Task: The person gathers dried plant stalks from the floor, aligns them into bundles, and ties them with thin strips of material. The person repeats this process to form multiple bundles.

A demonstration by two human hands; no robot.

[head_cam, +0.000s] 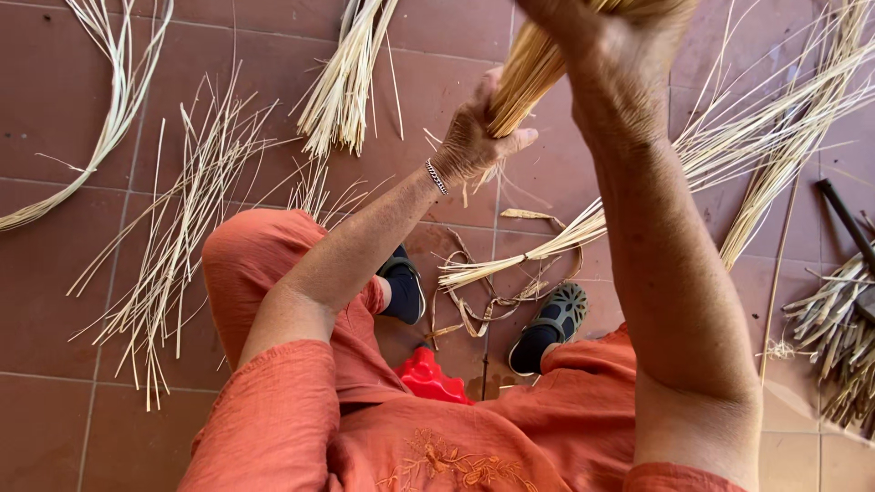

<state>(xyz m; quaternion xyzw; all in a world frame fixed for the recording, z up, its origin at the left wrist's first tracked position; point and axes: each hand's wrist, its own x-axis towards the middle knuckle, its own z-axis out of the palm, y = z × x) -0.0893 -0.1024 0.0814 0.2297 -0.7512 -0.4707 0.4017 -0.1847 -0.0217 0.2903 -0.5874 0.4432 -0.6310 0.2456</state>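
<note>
I look down past my orange clothes at both arms raised over the floor. My left hand [476,137], with a thin bracelet at the wrist, is closed around the lower end of a tight bundle of pale straw strips [529,73]. My right hand [602,27] grips the same bundle higher up, near the frame's top edge, where the bundle's upper part is cut off. The bundle slants from lower left to upper right between the two hands.
Loose straw strips lie spread on the red-brown tiled floor [55,310]: a fan [182,228] at left, a tuft [342,91] at top, long sheaves [729,155] at right. My sandalled feet [556,319] rest below. A red plastic stool [428,378] shows between my legs. Dark sticks [843,337] lie far right.
</note>
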